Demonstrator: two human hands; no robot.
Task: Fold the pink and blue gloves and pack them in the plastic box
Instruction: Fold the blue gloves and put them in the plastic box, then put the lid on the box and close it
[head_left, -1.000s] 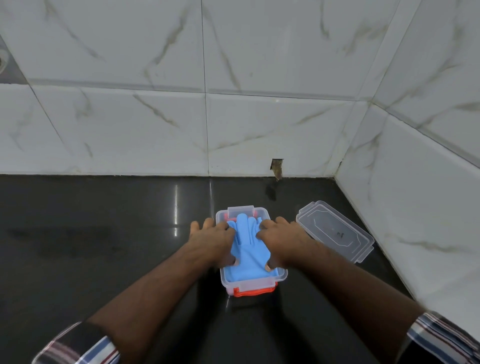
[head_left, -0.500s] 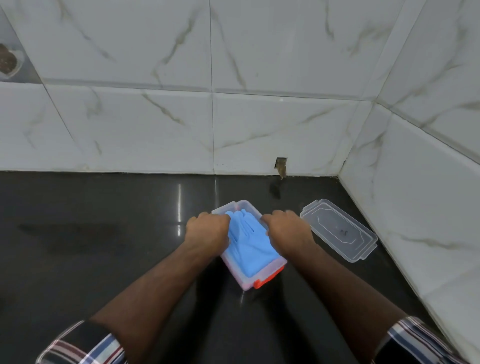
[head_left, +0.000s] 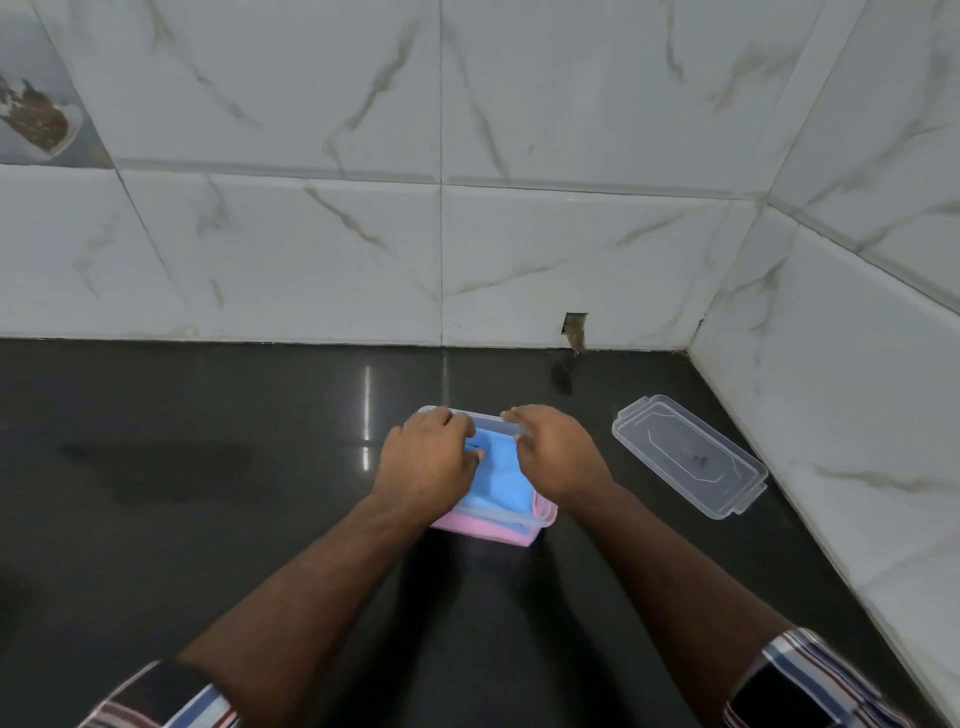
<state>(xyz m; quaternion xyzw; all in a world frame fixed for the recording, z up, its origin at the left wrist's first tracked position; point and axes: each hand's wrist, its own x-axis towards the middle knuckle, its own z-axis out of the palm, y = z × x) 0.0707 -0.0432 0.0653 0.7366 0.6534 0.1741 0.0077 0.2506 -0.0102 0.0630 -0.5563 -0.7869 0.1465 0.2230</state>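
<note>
1. Your left hand sits over the left side of the plastic box, fingers curled down at the far left corner of its rim. It looks closed on the box wall, though the fingertips are hidden.
2. Your right hand covers the right side of the box, fingers bent over the far rim and the thumb side turned inward. It too looks closed on the box edge.
3. The box sits on the dark counter between your two hands, tilted so that its near wall and base face you.
4. The blue glove lies inside the box in the gap between your hands. Both hands touch or overlap its edges, and its far end is tucked under your left fingers.
5. The pink glove lies under the blue one. It shows through the clear near wall as a pink band just below your wrists.
6. The clear lid lies flat on the counter to the right of your right hand, apart from the box and near the tiled side wall.
7. Your striped sleeves show at the bottom corners, well back from the box.
</note>
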